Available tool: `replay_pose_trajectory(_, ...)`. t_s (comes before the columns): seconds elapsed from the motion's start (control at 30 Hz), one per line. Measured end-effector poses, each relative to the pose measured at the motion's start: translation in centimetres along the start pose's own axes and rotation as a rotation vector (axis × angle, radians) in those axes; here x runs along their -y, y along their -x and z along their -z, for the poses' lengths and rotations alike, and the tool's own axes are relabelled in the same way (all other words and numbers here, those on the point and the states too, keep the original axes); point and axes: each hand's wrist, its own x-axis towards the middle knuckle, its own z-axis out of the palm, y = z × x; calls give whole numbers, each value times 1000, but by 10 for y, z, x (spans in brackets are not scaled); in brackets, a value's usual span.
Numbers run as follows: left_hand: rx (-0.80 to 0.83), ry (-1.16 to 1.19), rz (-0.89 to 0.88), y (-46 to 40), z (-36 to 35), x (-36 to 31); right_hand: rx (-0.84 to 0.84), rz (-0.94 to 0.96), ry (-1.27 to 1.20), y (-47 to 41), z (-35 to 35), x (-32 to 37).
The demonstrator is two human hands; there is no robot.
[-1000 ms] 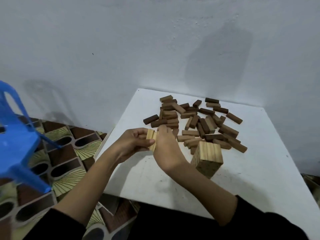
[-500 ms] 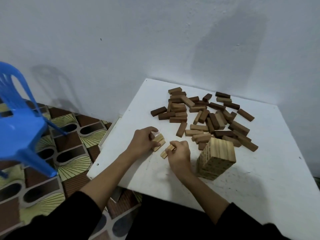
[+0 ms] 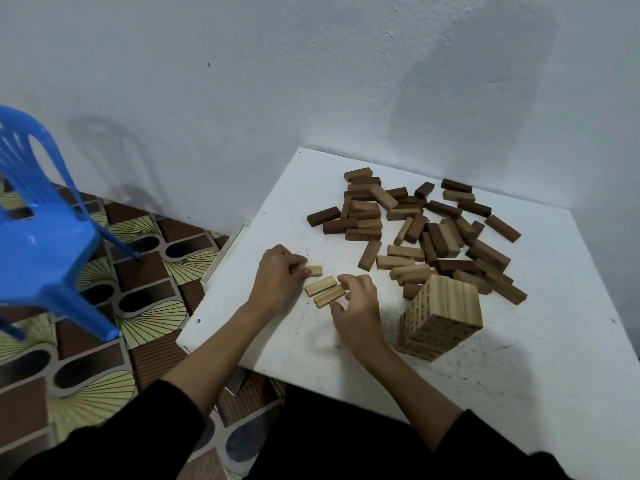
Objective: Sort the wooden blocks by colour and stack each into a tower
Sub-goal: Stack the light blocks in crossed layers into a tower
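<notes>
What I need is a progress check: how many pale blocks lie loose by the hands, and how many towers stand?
loose pale blocks: 3
pale block tower: 1
Total: 4

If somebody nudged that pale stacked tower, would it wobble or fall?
The pale tower is loose blocks laid in layers, so a shove would probably scatter it. It looks squat and broad, so a light touch likely wouldn't tip it.

One head view only, your camera looking forward and down from above the near edge of the white table (image 3: 519,375), close over it, far edge and wall ahead, floor and blue chair (image 3: 45,233) at left.
</notes>
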Motion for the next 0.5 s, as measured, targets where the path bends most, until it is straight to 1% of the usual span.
replay_pose_trajectory(0.07, -7, 41, 12, 2, 1, 1, -8, -1, -17, -2, 0, -1)
replay_pose_trajectory(0.13, 55, 58, -1, 6, 3, 3, -13, 1, -34, -3, 0, -1)
replay_pose_trajectory(0.2, 174, -18, -91, 14, 6, 5, -14, 18, -42, -3, 0, -1)
replay_pose_trajectory(0.27, 236, -81, -179, 20, 6, 8, -15, 47, -44, -4, -1, -1)
replay_pose_trajectory(0.4, 174, 26, -186, 22, 2, 12, -26, 89, -50, -3, -2, -4)
replay_pose_trajectory(0.5, 190, 0, -214, 16, 2, 13, -26, 65, -66, -3, 0, -6)
